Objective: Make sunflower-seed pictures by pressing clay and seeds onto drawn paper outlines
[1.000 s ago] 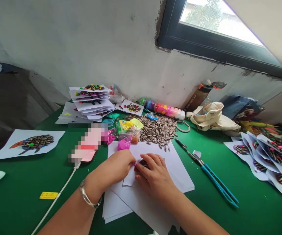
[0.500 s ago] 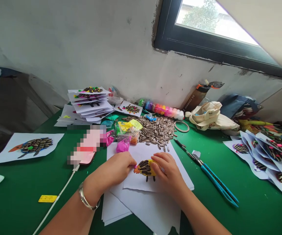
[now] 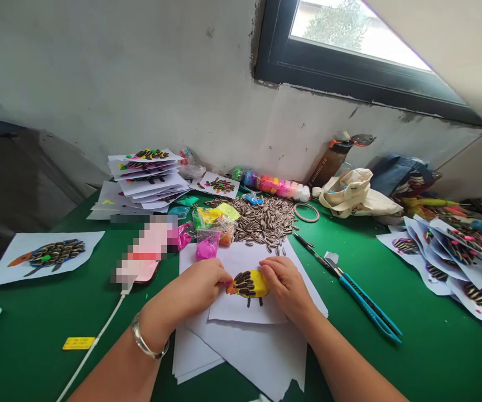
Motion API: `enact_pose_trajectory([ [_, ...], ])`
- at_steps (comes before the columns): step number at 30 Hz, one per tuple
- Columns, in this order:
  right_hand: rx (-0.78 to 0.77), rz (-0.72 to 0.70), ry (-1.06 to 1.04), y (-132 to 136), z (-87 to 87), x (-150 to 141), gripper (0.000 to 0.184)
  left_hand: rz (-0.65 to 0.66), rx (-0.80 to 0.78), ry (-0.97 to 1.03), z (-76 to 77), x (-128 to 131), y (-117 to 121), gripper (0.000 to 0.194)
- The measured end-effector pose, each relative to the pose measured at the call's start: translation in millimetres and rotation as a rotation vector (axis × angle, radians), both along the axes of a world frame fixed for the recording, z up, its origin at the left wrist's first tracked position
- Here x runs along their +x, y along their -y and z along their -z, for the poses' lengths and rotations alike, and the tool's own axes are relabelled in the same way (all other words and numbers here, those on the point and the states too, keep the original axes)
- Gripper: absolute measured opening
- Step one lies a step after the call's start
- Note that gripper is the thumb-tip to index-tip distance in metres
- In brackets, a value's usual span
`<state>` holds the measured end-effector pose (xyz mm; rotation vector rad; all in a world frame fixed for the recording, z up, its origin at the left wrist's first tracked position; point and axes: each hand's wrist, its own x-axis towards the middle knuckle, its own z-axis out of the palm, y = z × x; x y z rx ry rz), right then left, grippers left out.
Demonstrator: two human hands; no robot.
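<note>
On a small white sheet point(image 3: 247, 315) lies a yellow clay animal point(image 3: 260, 283) with an orange face, dark legs and rows of striped sunflower seeds on its front half. My left hand point(image 3: 201, 287) is closed, thumb and fingertips pinched at the orange face; whatever is between them is hidden. My right hand point(image 3: 289, 285) rests at the yellow rear end, fingers stretched over the paper and thumb by the body's edge. More white sheets point(image 3: 249, 352) lie beneath. Just beyond are a bag of magenta clay point(image 3: 206, 245) and a pile of sunflower seeds point(image 3: 266, 218).
Blue-handled tweezers point(image 3: 370, 307) and a pen point(image 3: 308, 245) lie to the right, near a tape ring point(image 3: 307, 212). Finished seed pictures are stacked at the back left point(image 3: 153, 178) and right point(image 3: 458, 257). A pink phone point(image 3: 146, 262) with a white cable point(image 3: 94, 343) lies left.
My left fingertips have moved in against the orange face, and the pink bit at them is now mostly out of sight. My right hand has slid back, baring more yellow clay.
</note>
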<state>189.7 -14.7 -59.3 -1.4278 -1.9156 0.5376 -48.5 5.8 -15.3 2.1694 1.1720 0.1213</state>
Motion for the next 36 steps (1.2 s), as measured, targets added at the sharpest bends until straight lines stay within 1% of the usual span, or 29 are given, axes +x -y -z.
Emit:
enact_pose_trajectory([
  [4, 0.004, -0.001, 0.006, 1, -0.3, -1, 0.031, -0.005, -0.011, -0.017, -2.7, 1, 0, 0.032],
  [9, 0.033, 0.001, 0.030, 1, -0.3, -1, 0.030, -0.003, -0.005, -0.013, -8.6, 5, 0, 0.027],
  [15, 0.030, -0.007, 0.041, 0, -0.5, 0, 0.031, -0.033, 0.048, -0.056, -5.8, 12, -4, 0.025],
  [19, 0.039, -0.004, 0.034, 0, -1.3, -1, 0.029, -0.041, 0.060, -0.040, -5.4, 13, -5, 0.025],
  [25, 0.018, -0.002, 0.041, -1, -4.5, -1, 0.029, -0.038, 0.031, -0.028, -10.0, 13, -4, 0.026],
  [28, -0.001, -0.009, 0.032, -2, -5.6, 0, 0.030, -0.056, -0.003, -0.022, -11.0, 13, -3, 0.020],
  [31, -0.016, -0.021, 0.029, -2, -6.7, 1, 0.030, -0.071, 0.036, -0.063, -9.5, 16, -2, 0.017],
  [36, -0.033, -0.030, 0.039, -3, -8.9, 2, 0.031, -0.049, 0.069, -0.092, -6.2, 20, -3, 0.021],
])
